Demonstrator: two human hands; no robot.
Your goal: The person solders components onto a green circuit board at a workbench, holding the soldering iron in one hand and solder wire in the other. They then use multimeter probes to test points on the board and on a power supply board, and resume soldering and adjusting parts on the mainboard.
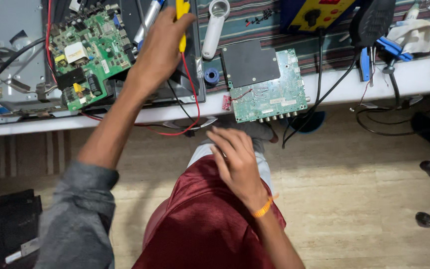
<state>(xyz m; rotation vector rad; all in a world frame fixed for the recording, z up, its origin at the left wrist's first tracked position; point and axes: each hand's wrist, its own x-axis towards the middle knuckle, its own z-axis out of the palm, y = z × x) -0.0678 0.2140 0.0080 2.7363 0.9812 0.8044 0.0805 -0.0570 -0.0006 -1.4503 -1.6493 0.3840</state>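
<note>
Two green circuit boards lie on the white workbench (414, 79) in the head view. One circuit board (88, 50) rests at the left on a grey metal chassis (6, 60); the other circuit board (269, 94) sits near the bench's front edge, with a black plate (247, 62) covering its upper left part. The left hand (162, 47) reaches up between the two boards, its fingers closed around a yellow probe (181, 25), from which a red wire (192, 94) curves down over the bench edge together with a black wire (177, 107). The probe is above the dark panel just beside the left board, well apart from the right board. The right hand (237, 162) hangs below the bench edge over the lap, fingers loosely spread and holding nothing, an orange band (264, 208) at its wrist. A white magnifier (215, 27) lies just right of the probe, on a striped cloth (274, 35). A small blue spool (211, 75) stands near the plate's left side. A yellow and blue meter (314, 15) sits at the top, and black cables (324, 89) trail off the bench.
</note>
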